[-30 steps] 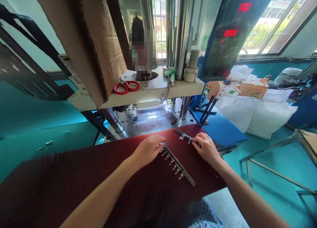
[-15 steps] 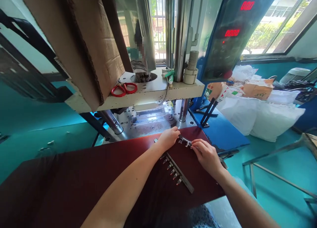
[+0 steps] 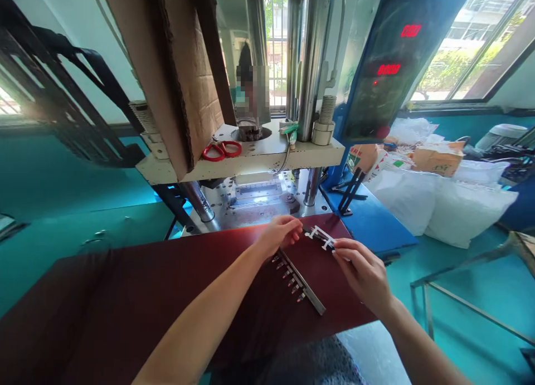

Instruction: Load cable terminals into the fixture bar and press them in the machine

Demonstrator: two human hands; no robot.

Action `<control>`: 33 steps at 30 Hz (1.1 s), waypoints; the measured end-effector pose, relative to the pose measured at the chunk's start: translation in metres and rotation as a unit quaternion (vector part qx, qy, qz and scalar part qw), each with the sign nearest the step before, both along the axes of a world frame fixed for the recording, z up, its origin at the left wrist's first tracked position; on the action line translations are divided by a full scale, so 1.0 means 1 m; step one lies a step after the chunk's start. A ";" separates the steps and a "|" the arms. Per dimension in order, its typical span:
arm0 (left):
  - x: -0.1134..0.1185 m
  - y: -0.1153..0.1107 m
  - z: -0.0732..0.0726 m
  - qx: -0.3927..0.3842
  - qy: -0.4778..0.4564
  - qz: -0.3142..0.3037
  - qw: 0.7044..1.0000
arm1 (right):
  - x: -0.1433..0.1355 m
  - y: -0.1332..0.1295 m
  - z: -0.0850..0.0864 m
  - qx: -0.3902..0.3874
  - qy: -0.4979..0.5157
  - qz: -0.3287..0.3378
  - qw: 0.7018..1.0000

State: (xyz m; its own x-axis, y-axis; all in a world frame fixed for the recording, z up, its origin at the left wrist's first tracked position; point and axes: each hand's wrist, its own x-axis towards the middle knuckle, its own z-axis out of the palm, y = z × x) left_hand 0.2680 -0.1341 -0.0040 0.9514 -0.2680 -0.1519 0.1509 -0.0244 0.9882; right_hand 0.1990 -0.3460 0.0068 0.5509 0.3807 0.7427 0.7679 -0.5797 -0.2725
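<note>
Between my hands, above the reddish-brown tabletop, is a small silvery metal strip [image 3: 324,236] with short T-shaped tabs and a dark left end. My left hand [image 3: 282,233] is closed, its fingertips pinching at that dark end. At the other end, my right hand [image 3: 363,268] grips the strip between thumb and fingers. Just below my left hand, a long metal bar [image 3: 311,297] lies slantwise on the table, with several small metal pieces with reddish tips along its left side. My left hand hides the bar's far end.
Behind the table [image 3: 167,279] stands a press [image 3: 251,165] with a lit metal bed. Red-handled scissors [image 3: 221,150] and a cardboard sheet [image 3: 204,95] rest on its plate. To the right are a blue ledge [image 3: 376,223], white sacks [image 3: 451,206] and a metal frame [image 3: 428,307].
The strip has turned so that its brighter, whiter face shows. My right hand has moved slightly right and down, and the camera view has shifted a little.
</note>
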 end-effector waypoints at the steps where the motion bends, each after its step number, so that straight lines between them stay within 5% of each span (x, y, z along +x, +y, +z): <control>1: -0.007 0.002 0.005 -0.055 0.031 -0.025 0.998 | 0.000 0.002 0.000 -0.001 -0.003 0.010 1.000; 4: -0.024 0.008 0.016 -0.141 0.084 -0.035 0.986 | -0.001 0.007 -0.001 -0.007 -0.004 0.029 1.000; 20: -0.034 0.003 0.022 -0.174 0.121 -0.029 0.977 | -0.003 -0.002 -0.006 -0.052 -0.040 0.079 0.995; 24: -0.040 -0.002 0.021 -0.196 0.036 0.009 0.980 | -0.003 -0.005 -0.011 -0.049 -0.032 0.069 0.996; 28: -0.045 -0.011 0.020 -0.136 -0.062 0.076 0.986 | -0.007 -0.002 -0.015 -0.029 -0.005 0.054 0.998; 33: -0.025 0.006 0.009 -0.095 -0.158 0.260 0.948 | -0.026 -0.029 -0.024 0.035 0.011 -0.052 0.998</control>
